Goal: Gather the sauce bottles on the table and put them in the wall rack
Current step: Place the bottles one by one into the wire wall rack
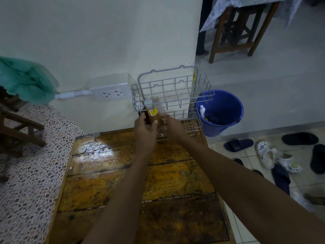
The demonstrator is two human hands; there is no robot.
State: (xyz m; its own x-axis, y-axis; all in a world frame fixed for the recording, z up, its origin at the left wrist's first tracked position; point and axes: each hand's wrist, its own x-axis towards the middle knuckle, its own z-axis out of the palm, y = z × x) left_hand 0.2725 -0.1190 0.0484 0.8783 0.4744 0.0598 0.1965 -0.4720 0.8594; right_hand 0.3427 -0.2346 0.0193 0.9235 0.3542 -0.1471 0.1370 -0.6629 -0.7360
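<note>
A grey wire wall rack (pixel 173 90) hangs on the white wall above the far edge of the wooden table (pixel 123 182). Just below its left end, both my hands hold brown sauce bottles with white caps (pixel 153 115); one has a yellow label. My left hand (pixel 144 128) curls round the bottles from the left. My right hand (pixel 171 126) grips them from the right, and its fingers are partly hidden behind the bottles. I cannot tell exactly how many bottles there are. A second wire shelf (pixel 190 124) sits lower at the table's far right corner.
A white double socket (pixel 112 93) is fixed to the wall left of the rack. A blue bucket (pixel 223 111) with a white bottle stands on the floor at the right, near several sandals (pixel 274 155). A speckled tiled counter (pixel 35 164) borders the table's left.
</note>
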